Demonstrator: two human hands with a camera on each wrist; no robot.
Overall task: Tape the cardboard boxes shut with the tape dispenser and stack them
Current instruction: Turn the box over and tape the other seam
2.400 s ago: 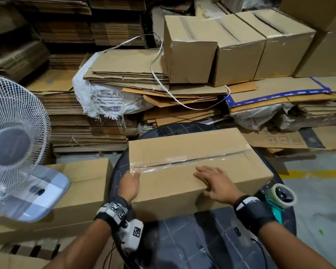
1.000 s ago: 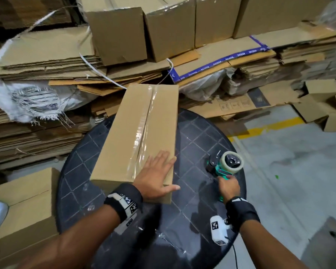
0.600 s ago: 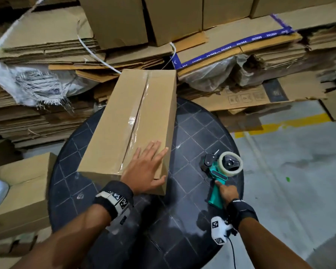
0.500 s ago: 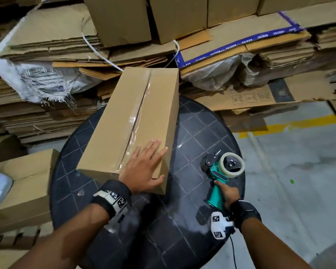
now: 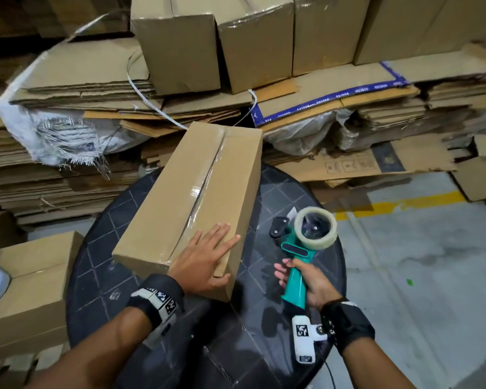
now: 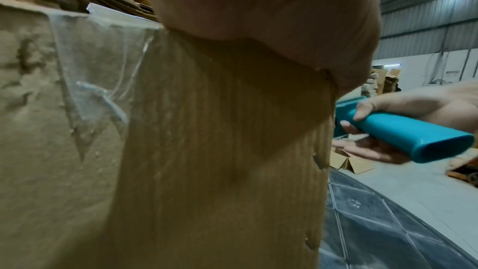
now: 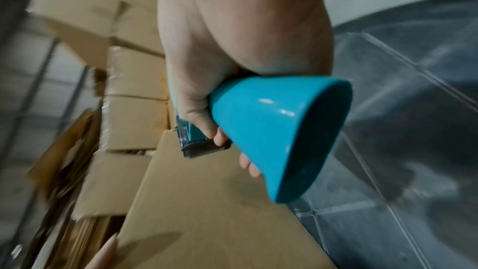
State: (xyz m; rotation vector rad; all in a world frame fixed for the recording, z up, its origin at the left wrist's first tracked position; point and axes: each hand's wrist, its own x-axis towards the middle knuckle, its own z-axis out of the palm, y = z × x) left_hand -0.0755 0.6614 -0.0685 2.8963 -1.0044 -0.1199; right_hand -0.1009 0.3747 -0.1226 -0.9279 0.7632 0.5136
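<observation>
A long cardboard box (image 5: 191, 192) lies lengthwise on the round black table (image 5: 264, 346), with clear tape along its top seam. My left hand (image 5: 205, 256) lies flat, fingers straight, on the box's near right corner; the left wrist view shows the box's end face (image 6: 207, 171) with a tape tail. My right hand (image 5: 306, 279) grips the teal handle of the tape dispenser (image 5: 306, 242), held just above the table to the right of the box. Its clear tape roll (image 5: 316, 227) points away from me. The handle end (image 7: 282, 134) fills the right wrist view.
Taped boxes (image 5: 216, 46) stand in a row on stacks of flattened cardboard (image 5: 82, 88) behind the table. Another box (image 5: 26, 290) sits low at the left. Grey floor with a yellow line (image 5: 404, 203) lies to the right.
The box was turned from crosswise to lengthwise. My right hand left the box, took hold of the dispenser on the table and has lifted it. The left hand stays flat on the box.
</observation>
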